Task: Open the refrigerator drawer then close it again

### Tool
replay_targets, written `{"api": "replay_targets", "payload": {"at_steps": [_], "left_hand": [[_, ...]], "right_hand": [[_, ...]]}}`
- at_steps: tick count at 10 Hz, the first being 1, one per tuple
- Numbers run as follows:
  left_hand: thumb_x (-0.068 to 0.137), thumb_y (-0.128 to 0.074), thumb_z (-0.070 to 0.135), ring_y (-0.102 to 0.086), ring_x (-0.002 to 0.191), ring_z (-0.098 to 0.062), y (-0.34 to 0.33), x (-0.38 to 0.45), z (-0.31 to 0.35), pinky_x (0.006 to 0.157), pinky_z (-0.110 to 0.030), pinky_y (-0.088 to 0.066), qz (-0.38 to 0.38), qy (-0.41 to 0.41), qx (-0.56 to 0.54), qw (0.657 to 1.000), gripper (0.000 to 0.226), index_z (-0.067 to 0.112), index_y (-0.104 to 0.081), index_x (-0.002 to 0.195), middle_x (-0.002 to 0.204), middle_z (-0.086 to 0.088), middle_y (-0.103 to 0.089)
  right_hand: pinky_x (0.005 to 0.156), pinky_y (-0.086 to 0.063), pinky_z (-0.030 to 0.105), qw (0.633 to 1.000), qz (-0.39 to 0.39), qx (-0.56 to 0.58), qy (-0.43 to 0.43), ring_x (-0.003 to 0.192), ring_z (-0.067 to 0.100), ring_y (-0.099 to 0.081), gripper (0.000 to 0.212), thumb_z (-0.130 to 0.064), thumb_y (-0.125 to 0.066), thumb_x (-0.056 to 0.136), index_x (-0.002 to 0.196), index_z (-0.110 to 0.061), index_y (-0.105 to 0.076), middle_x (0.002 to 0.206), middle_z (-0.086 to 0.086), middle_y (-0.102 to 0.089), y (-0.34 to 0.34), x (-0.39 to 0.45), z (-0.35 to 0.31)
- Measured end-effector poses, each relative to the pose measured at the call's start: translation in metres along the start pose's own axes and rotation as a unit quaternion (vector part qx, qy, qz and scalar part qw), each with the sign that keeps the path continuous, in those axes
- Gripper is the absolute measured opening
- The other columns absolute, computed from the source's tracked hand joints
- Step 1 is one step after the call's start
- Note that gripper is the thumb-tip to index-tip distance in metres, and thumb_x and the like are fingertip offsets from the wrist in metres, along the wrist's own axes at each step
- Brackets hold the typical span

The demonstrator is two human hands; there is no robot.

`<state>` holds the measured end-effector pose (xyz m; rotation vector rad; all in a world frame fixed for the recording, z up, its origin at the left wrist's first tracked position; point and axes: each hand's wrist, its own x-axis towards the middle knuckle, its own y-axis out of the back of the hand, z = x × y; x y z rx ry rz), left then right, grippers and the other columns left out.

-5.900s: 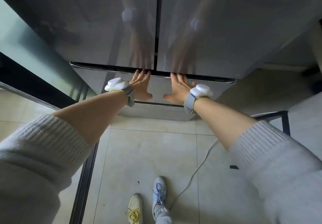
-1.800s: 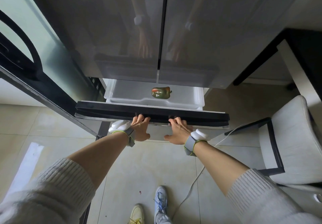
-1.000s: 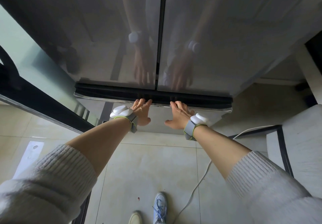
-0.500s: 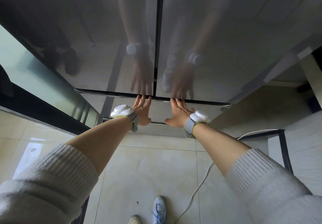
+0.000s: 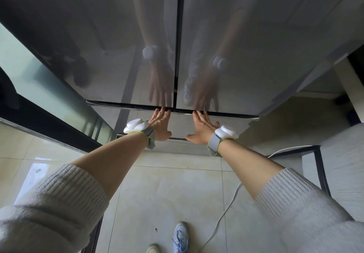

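Both hands' fingers point(image 5: 162, 112) flat on drawer point(image 5: 137, 117), closed

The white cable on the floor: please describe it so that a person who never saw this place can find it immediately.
Start at the grey refrigerator and look down to the tiled floor on its right. A thin white cable runs there from beside the blue shoe up towards a black metal frame. It is the only long, curving line on the tiles.

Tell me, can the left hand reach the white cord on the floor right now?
Probably not from there. The left hand lies flat on the drawer front, while the white cord lies low on the floor, on the right arm's side.
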<state>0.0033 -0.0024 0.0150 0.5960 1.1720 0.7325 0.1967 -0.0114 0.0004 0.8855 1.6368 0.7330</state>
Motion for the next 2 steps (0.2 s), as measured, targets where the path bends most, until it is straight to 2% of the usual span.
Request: {"api": "replay_targets", "payload": {"at_steps": [1,2], "left_hand": [[0.090,-0.052,0.028,0.008,0.156,-0.026,0.0020,-0.0110,-0.0004,0.121,-0.056,-0.018,0.026,-0.014,-0.026,0.999,0.088,0.018,-0.001,0.160,0.169,-0.006,0.007],[0.092,-0.049,0.030,-0.003,0.157,-0.027,0.0050,-0.0194,0.0028,0.121,-0.051,-0.021,0.055,-0.030,-0.031,0.998,0.081,0.016,-0.007,0.160,0.169,-0.008,-0.005]], "right_hand": [[0.115,-0.014,0.067,1.000,-0.016,0.006,0.000,0.157,0.022,0.011,0.105,-0.050,-0.061,0.083,0.161,-0.014,-0.001,0.171,-0.003,0.007,0.0018,-0.0112,-0.0070],[0.116,-0.015,0.065,1.000,-0.005,-0.004,0.010,0.157,0.021,0.010,0.103,-0.050,-0.060,0.084,0.161,-0.014,-0.003,0.171,-0.003,0.006,0.0044,-0.0208,-0.0123]]}}
